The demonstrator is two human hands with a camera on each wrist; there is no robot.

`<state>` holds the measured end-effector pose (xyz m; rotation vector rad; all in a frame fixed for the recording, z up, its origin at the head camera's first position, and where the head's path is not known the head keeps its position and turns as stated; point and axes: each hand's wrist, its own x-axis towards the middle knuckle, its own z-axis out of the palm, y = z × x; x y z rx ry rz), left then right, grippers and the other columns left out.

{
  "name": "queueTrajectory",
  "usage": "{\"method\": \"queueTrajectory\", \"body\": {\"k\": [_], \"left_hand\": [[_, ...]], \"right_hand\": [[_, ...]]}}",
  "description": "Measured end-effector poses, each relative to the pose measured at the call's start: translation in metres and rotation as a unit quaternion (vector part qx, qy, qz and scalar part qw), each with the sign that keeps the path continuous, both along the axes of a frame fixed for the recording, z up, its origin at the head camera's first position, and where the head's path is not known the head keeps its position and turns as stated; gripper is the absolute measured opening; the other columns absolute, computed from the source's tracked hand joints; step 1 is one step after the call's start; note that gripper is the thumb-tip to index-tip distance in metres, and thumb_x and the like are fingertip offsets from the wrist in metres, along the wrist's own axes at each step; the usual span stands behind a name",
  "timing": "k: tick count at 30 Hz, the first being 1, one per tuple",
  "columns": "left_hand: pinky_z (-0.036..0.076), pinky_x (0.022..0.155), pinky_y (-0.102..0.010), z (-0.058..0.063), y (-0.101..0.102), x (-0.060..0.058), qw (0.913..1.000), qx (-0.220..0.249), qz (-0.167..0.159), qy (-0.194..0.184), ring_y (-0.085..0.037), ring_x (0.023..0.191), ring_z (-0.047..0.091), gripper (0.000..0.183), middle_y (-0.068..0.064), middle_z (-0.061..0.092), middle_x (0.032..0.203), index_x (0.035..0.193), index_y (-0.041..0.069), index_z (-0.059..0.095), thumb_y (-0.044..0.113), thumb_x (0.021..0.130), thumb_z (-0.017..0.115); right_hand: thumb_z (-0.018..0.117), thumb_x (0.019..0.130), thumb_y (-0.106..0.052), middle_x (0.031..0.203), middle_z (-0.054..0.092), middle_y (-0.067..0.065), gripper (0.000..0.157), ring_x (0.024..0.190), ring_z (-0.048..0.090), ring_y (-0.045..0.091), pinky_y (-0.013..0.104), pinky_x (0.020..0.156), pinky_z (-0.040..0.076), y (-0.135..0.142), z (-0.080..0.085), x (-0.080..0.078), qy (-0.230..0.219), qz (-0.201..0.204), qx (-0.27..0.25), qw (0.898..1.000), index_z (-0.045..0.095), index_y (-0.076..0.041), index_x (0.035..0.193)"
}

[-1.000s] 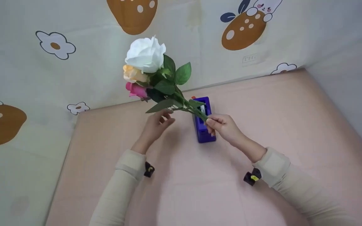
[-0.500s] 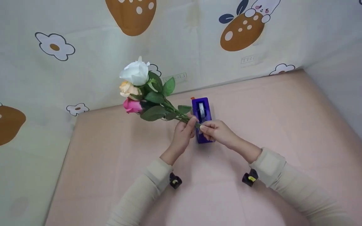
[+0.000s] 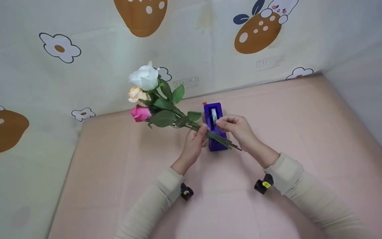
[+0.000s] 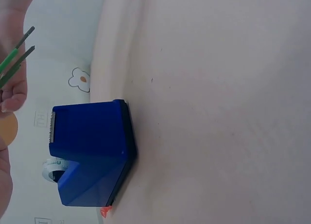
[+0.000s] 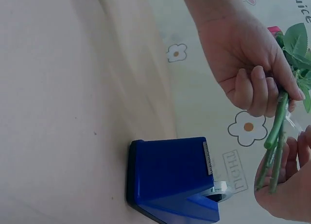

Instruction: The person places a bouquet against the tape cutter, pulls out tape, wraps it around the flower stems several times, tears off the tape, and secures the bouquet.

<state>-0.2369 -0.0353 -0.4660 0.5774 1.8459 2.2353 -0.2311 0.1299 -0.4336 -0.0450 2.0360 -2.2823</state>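
Observation:
Three artificial roses, white, peach and pink, lean to the left in one bunch with green leaves. My left hand grips their stems partway down, and the stem ends stick out to the right. With thumb and fingers my right hand pinches a strip of clear tape, which runs to the stems in the right wrist view. Under the stems stands a blue tape dispenser with a roll of clear tape in it.
A pinkish cloth covers the table. Behind it hangs a pale printed sheet with brown strawberries and white flowers. A small orange piece shows at the dispenser's far end.
My left hand has moved right and taken hold of the stems. The bunch has come down. My right hand has let go of the stem ends and now pinches tape above them.

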Motion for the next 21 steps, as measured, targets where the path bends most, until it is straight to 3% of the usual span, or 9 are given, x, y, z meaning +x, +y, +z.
{"method": "queueTrajectory", "body": {"k": [5, 8, 11, 16, 18, 21], "left_hand": [[0.025, 0.049, -0.023, -0.001, -0.002, -0.002, 0.9997, -0.024, -0.004, -0.001, -0.005, 0.048, 0.029, 0.026, 0.005, 0.032, 0.056, 0.089, 0.006, 0.046, 0.03, 0.098, 0.041], [0.026, 0.049, -0.024, 0.002, -0.004, -0.002, 0.9989, -0.046, -0.003, -0.003, -0.006, 0.048, 0.028, 0.021, 0.005, 0.031, 0.054, 0.088, 0.007, 0.046, 0.023, 0.099, 0.038], [0.028, 0.05, -0.023, 0.004, -0.005, -0.003, 0.998, -0.062, -0.001, -0.005, -0.007, 0.048, 0.029, 0.02, 0.004, 0.031, 0.054, 0.085, 0.008, 0.046, 0.017, 0.1, 0.036], [0.029, 0.052, -0.023, 0.013, -0.005, 0.001, 0.9976, -0.069, -0.001, 0.0, -0.007, 0.049, 0.03, 0.02, 0.004, 0.033, 0.055, 0.083, 0.009, 0.043, 0.01, 0.1, 0.033], [0.029, 0.052, -0.022, 0.018, -0.006, 0.003, 0.9979, -0.064, 0.003, 0.003, -0.007, 0.049, 0.031, 0.02, 0.004, 0.033, 0.055, 0.082, 0.009, 0.043, 0.008, 0.1, 0.033], [0.029, 0.051, -0.021, 0.022, -0.007, 0.006, 0.9979, -0.062, 0.013, 0.012, -0.006, 0.049, 0.031, 0.022, 0.005, 0.033, 0.055, 0.08, 0.007, 0.043, 0.008, 0.1, 0.033]], "right_hand": [[0.066, 0.082, -0.004, 0.072, 0.059, -0.007, 0.008, 0.073, 0.053, 0.007, 0.022, 0.071, 0.046, 0.003, 0.012, 0.003, 0.052, -0.006, 0.053, 0.997, 0.07, -0.002, 0.076], [0.068, 0.08, -0.004, 0.072, 0.058, -0.005, 0.011, 0.071, 0.052, 0.008, 0.02, 0.065, 0.044, 0.003, 0.019, 0.007, 0.104, -0.001, 0.104, 0.989, 0.069, 0.007, 0.08], [0.069, 0.079, -0.004, 0.072, 0.057, -0.002, 0.01, 0.069, 0.05, 0.009, 0.019, 0.061, 0.043, 0.004, 0.024, 0.009, 0.144, 0.003, 0.131, 0.981, 0.07, 0.006, 0.078], [0.071, 0.077, -0.002, 0.076, 0.057, 0.001, 0.006, 0.073, 0.051, 0.01, 0.02, 0.064, 0.042, 0.005, 0.023, 0.015, 0.196, 0.003, 0.131, 0.972, 0.072, 0.004, 0.075], [0.072, 0.075, -0.001, 0.077, 0.058, 0.003, 0.002, 0.075, 0.049, 0.01, 0.02, 0.065, 0.04, 0.004, 0.021, 0.018, 0.246, 0.004, 0.148, 0.958, 0.072, 0.002, 0.075], [0.074, 0.073, 0.0, 0.076, 0.059, 0.004, 0.003, 0.076, 0.047, 0.012, 0.022, 0.064, 0.037, 0.002, 0.018, 0.021, 0.341, 0.008, 0.194, 0.92, 0.073, -0.001, 0.075]]}}
